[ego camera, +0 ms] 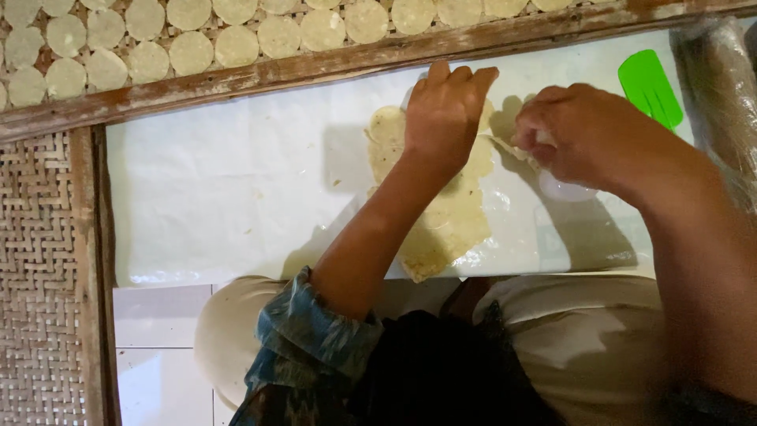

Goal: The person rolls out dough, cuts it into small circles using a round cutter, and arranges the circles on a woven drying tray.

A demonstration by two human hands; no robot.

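A thin, ragged sheet of pale dough lies on a white plastic-covered board. My left hand rests flat on the far end of the dough, fingers pressed on it. My right hand is curled around a strip of dough at the sheet's right edge and pinches it. Under that hand sits a clear round cutter or lid, partly hidden.
Several cut dough rounds lie in rows on a woven bamboo rack beyond a wooden frame. A green plastic scraper lies at the far right beside a plastic-wrapped roller. My knees and white floor tiles are below.
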